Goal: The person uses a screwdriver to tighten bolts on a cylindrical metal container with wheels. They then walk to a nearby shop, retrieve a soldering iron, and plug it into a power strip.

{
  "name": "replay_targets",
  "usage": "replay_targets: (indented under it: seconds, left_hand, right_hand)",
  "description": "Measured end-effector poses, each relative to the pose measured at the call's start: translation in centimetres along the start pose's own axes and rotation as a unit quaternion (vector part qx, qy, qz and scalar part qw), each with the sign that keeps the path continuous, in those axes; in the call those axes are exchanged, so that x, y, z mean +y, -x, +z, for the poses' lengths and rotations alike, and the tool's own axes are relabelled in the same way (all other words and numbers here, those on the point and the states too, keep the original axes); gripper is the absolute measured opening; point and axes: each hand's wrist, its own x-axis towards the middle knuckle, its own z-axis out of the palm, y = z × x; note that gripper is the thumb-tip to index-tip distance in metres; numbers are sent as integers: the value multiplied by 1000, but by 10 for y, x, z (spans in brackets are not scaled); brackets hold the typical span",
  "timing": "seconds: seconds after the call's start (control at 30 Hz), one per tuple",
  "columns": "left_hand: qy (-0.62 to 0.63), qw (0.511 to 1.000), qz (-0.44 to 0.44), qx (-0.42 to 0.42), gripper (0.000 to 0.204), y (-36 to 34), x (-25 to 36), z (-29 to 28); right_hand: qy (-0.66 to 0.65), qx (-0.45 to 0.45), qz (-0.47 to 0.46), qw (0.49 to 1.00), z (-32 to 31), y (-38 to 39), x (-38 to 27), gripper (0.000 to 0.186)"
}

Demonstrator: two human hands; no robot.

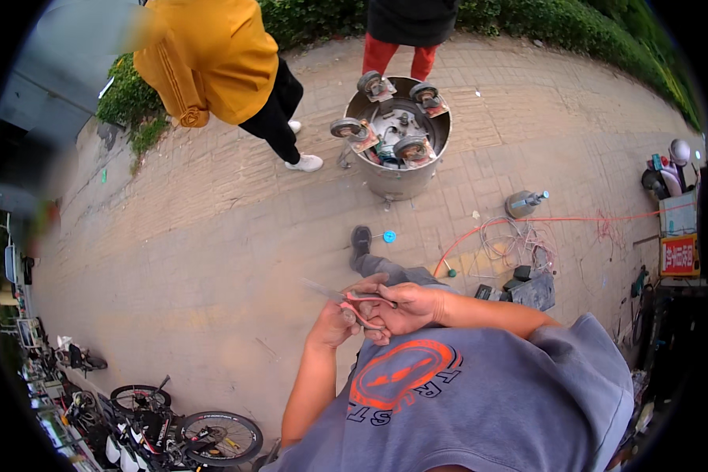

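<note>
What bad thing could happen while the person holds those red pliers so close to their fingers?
The red-handled pliers sit between the right hand and left hand, so a slip might pinch a finger. The orange cable and wire coils lie loose on the paving, so the nearby people might trip.

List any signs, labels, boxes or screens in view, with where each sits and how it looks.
Sign: far right edge, rectangular, red with pale characters and a yellow band.
Box: just above the sign, pale, boxy.
Shirt print: on the grey shirt, orange-red oval with dark lettering.
No screens visible.
</note>
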Motion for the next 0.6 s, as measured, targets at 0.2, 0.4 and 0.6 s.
replay_targets:
  seconds: [0.2, 0.4, 0.6]
  left_hand:
    - [-30, 990, -22, 138, 95, -17, 80, -102]
    - [-146, 853, -166, 474, 70, 38, 93, -250]
    - [-173, 768, -346, 511, 58, 129, 67, -395]
  right_hand:
    - [219, 72, 40, 972, -37, -120, -92, 44]
    - [404, 314, -65, 857, -69, -177, -190, 40]
    - [645, 559, -29, 521, -68, -182, -299, 53]
